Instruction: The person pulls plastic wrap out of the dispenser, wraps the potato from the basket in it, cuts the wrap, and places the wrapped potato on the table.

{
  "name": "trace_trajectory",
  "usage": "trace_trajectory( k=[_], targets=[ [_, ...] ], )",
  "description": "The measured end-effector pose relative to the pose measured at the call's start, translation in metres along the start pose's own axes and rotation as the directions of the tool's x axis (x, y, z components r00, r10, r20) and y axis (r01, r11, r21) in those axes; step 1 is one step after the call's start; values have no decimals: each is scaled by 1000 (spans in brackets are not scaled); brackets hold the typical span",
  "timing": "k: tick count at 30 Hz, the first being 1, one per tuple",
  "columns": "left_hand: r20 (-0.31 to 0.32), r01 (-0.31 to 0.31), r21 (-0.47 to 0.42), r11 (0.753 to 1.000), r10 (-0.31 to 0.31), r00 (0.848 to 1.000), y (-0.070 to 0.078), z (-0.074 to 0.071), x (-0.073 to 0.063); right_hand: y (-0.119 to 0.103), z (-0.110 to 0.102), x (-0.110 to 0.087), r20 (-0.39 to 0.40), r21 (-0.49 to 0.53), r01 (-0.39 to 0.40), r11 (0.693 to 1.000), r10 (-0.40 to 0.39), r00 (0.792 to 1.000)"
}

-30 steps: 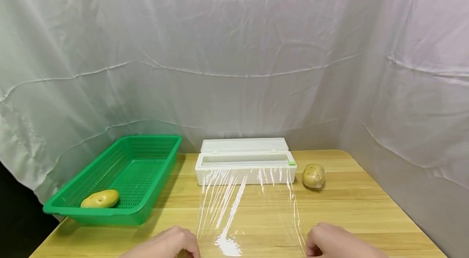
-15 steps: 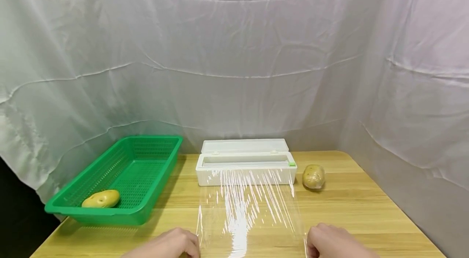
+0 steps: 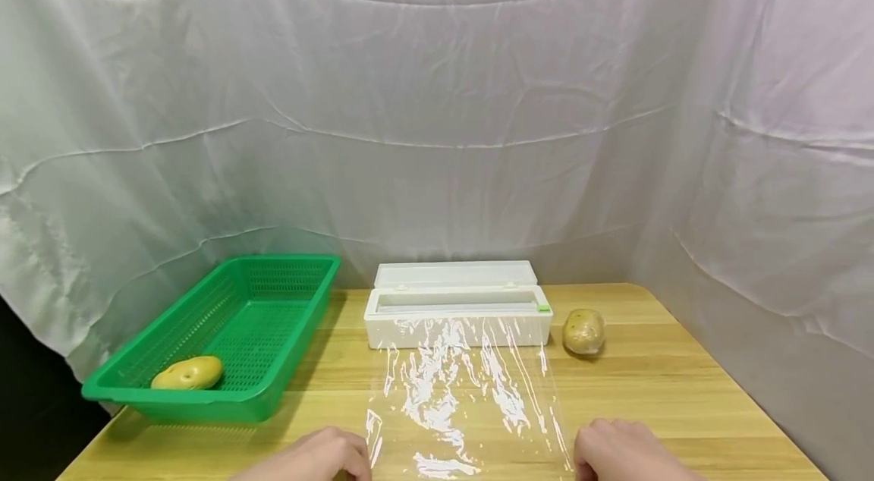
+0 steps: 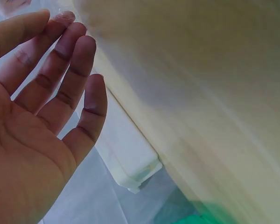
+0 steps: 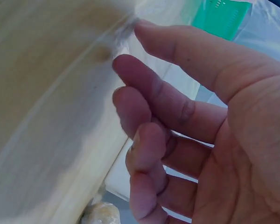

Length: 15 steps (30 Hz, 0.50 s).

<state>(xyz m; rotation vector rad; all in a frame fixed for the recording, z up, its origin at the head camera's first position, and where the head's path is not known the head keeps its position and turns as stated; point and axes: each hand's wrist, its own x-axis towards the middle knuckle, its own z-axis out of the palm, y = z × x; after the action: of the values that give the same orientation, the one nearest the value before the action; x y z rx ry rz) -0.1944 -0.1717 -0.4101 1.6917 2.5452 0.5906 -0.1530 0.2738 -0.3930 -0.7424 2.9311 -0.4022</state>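
A sheet of clear plastic wrap (image 3: 464, 405) runs from the white wrap dispenser (image 3: 459, 331) toward the front of the wooden table, wrinkled and shiny. My left hand (image 3: 321, 457) is at its near left edge. In the left wrist view, the thumb and index finger pinch film at the fingertips, the other fingers loosely bent. My right hand (image 3: 631, 454) is at the near right edge. Its thumb and index fingertips (image 5: 123, 63) stand apart in the right wrist view, with film beside them. The sheet's near edge lies below the head view.
The dispenser's lid (image 3: 456, 273) stands raised behind it. A wrapped potato (image 3: 583, 331) sits to its right. On the left, a green basket (image 3: 287, 359) holds a bare potato (image 3: 187, 373). Grey cloth (image 3: 437, 124) hangs behind and beside the table (image 3: 683, 390).
The plastic wrap has gone from long straight creases to a looser, more crinkled surface with shifted highlights. Both hands stay in nearly the same places.
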Motion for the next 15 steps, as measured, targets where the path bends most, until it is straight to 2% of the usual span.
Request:
trace_trajectory(
  k=[4,8,10,12,15],
  targets=[
    [-38,-4,-51,999,2,999,-2,-3,-2,1,-4,0,-16,-25,16,1000,-17,1000],
    [-74,-66,-67,996,62,995,-4,-3,-3,1,-6,1,-23,-52,26,998,-27,999],
    [-104,-111,-27,993,107,989,-5,-2,-1,0,-5,2,-20,-53,29,998,-30,999],
    [-100,-109,-39,993,105,989,-5,-1,-1,1,-4,2,-20,-44,33,998,-34,999],
    [-85,-74,-38,997,70,994,-4,-2,-2,1,-3,3,-16,-31,25,999,-26,1000]
  ],
)
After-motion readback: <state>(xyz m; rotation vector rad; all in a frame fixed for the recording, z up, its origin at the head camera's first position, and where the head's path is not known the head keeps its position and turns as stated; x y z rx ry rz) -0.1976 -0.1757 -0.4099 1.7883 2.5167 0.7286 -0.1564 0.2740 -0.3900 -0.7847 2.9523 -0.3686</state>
